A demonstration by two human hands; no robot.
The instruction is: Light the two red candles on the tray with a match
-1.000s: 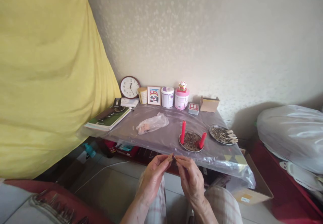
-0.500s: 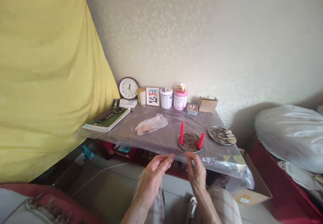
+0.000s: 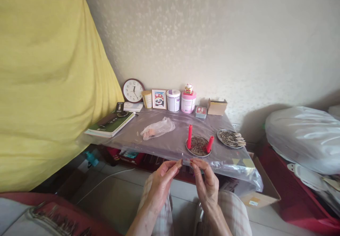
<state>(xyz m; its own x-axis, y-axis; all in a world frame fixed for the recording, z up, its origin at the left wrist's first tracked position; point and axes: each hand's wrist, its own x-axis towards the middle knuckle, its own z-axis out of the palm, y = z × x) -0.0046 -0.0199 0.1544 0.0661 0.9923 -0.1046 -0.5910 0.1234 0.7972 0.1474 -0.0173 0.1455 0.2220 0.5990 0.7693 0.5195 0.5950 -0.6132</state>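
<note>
My left hand grips a small matchbox, which sticks out past the thumb and fingertips. Close by on the right, my right hand pinches a thin matchstick between thumb and fingers, its tip pointing toward the box with a small gap between. Beyond the hands, a metal plate of dark bits carries two red candles, one tall and upright, the other shorter and leaning. No flame shows on either. Another plate to the right holds dark bits and several pale sticks.
A plastic-covered table holds a plastic bag, a thick green book, a clock, a picture frame, tubs and an open cardboard piece. A yellow cloth hangs at left.
My right hand has turned and moved slightly left, bringing the matchstick nearer the matchbox. My left hand has barely moved. The view has shifted slightly.
</note>
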